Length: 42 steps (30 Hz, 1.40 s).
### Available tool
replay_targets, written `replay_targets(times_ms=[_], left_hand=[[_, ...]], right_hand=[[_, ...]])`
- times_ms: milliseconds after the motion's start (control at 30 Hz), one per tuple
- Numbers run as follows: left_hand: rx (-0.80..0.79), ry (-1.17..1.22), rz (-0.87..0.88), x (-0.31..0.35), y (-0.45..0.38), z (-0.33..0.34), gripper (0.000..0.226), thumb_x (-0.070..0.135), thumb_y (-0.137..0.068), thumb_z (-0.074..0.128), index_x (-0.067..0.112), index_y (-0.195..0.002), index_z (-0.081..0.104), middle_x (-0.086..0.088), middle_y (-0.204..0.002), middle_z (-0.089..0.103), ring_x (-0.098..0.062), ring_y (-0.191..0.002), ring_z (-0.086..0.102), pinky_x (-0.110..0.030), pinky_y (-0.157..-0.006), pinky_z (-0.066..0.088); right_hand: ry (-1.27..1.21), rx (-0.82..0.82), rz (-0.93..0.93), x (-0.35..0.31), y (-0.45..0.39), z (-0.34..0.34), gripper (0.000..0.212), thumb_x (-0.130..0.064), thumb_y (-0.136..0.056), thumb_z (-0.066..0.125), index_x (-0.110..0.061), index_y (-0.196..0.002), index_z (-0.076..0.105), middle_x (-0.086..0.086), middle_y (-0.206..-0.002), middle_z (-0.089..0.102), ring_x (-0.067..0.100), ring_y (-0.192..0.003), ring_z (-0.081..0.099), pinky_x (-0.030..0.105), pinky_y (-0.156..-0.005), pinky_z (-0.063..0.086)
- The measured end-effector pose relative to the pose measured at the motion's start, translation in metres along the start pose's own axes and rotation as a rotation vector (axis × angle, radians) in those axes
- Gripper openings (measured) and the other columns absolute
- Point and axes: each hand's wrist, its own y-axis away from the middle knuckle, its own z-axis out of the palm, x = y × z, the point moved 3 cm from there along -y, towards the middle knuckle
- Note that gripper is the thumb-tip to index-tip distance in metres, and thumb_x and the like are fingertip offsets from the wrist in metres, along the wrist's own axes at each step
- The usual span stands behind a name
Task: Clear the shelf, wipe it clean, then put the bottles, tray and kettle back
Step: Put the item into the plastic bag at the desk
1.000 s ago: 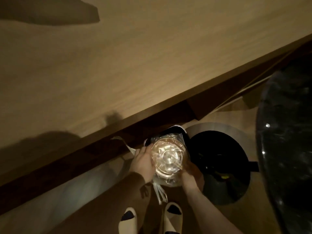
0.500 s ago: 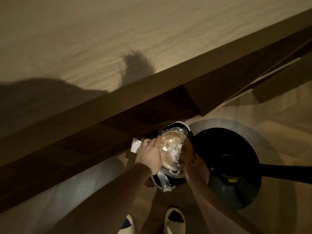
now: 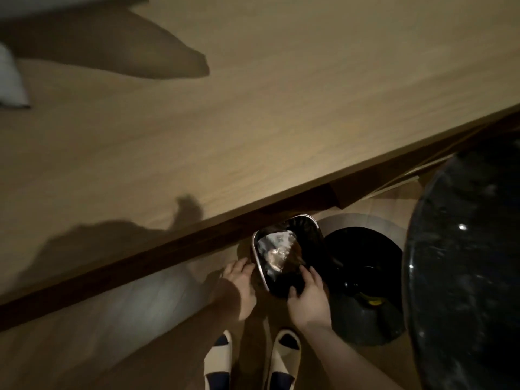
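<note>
A small bin (image 3: 256,266) with a silver rim and black liner stands on the floor, partly under the edge of the wooden shelf top (image 3: 253,122). Inside it lies a crumpled clear plastic-wrapped round thing (image 3: 277,253). My left hand (image 3: 242,277) rests with relaxed fingers against the bin's left rim. On the bin's near edge lies my right hand (image 3: 306,294), fingers on the black liner. No bottles, tray or kettle are in view.
A round black stand base (image 3: 363,277) sits on the floor right of the bin. A dark round tabletop (image 3: 464,263) fills the right side. My slippered feet (image 3: 284,358) stand just behind the bin. A white object (image 3: 9,80) lies at the shelf's far left.
Both hands held the plastic-wrapped thing over the bin; now it lies inside the bin and my hands have let go and dropped to the bin's sides.
</note>
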Motion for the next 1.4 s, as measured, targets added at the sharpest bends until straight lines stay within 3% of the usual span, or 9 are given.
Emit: replay_targets(times_ms=[133,233,367,533,733,933,1133,1400], left_hand=[[0.033,0.058,-0.051,-0.01,0.126,-0.046,0.07,0.026,-0.097,0.049,0.031,-0.162,0.023,0.005,-0.172,0.008,-0.021,-0.157,0.005,-0.043,-0.128,0.015],[0.117,0.079,-0.091,-0.018,0.221,-0.089,0.07,0.025,-0.098,0.051,0.03,-0.162,0.023,0.003,-0.172,0.004,-0.022,-0.158,0.001,-0.047,-0.128,0.015],[0.286,0.081,-0.157,-0.034,0.339,-0.136,0.07,0.032,-0.1,0.052,0.03,-0.163,0.02,0.004,-0.172,-0.001,-0.023,-0.158,-0.003,-0.038,-0.125,0.004],[0.513,0.151,-0.291,-0.074,0.451,-0.166,0.07,0.041,-0.098,0.055,0.032,-0.161,0.027,0.006,-0.172,0.003,-0.024,-0.158,0.006,-0.043,-0.127,0.011],[0.595,0.15,-0.394,-0.14,0.551,-0.173,0.074,0.05,-0.101,0.05,0.034,-0.163,0.013,0.004,-0.171,-0.016,-0.023,-0.158,-0.012,-0.04,-0.125,-0.003],[0.616,0.178,-0.454,-0.251,0.635,-0.174,0.076,0.056,-0.101,0.045,0.036,-0.164,0.008,0.004,-0.169,-0.024,-0.023,-0.155,-0.022,-0.042,-0.12,-0.014],[0.702,0.182,-0.522,-0.357,0.698,-0.183,0.076,0.058,-0.102,0.044,0.037,-0.164,0.006,0.004,-0.169,-0.024,-0.02,-0.15,-0.03,-0.043,-0.121,-0.015],[0.724,0.3,-0.609,-0.442,0.731,-0.219,0.077,0.06,-0.1,0.045,0.038,-0.163,0.008,0.006,-0.169,-0.024,-0.019,-0.152,-0.027,-0.045,-0.124,-0.011]], right_hand=[[0.239,-0.068,-0.157,-0.05,0.079,-0.04,0.071,-0.026,-0.099,0.062,-0.035,-0.159,0.027,-0.007,-0.169,0.016,0.021,-0.157,0.009,0.041,-0.126,0.02],[0.315,-0.143,-0.257,-0.086,0.138,-0.065,0.076,-0.028,-0.097,0.064,-0.037,-0.161,0.023,-0.006,-0.171,0.012,0.024,-0.158,0.005,0.044,-0.126,0.017],[0.42,-0.223,-0.407,-0.133,0.219,-0.087,0.078,-0.039,-0.098,0.061,-0.037,-0.162,0.015,-0.006,-0.171,0.004,0.026,-0.158,-0.001,0.045,-0.126,0.01],[0.558,-0.263,-0.619,-0.185,0.309,-0.085,0.079,-0.05,-0.098,0.057,-0.042,-0.161,0.011,-0.01,-0.171,-0.001,0.028,-0.157,-0.006,0.051,-0.127,0.008],[0.706,-0.308,-0.851,-0.246,0.396,-0.032,0.079,-0.06,-0.098,0.049,-0.044,-0.161,0.004,-0.016,-0.166,-0.014,0.028,-0.156,-0.014,0.054,-0.126,0.002],[0.778,-0.398,-0.96,-0.311,0.492,0.055,0.08,-0.061,-0.098,0.047,-0.042,-0.162,0.003,-0.015,-0.167,-0.018,0.028,-0.155,-0.02,0.057,-0.126,0.001],[0.726,-0.394,-1.044,-0.368,0.568,0.133,0.077,-0.06,-0.1,0.048,-0.042,-0.162,0.005,-0.013,-0.17,-0.012,0.022,-0.156,-0.017,0.052,-0.127,0.003],[0.728,-0.5,-1.116,-0.446,0.619,0.204,0.077,-0.064,-0.098,0.046,-0.043,-0.161,0.007,-0.018,-0.169,-0.012,0.015,-0.156,-0.016,0.049,-0.128,0.007]])
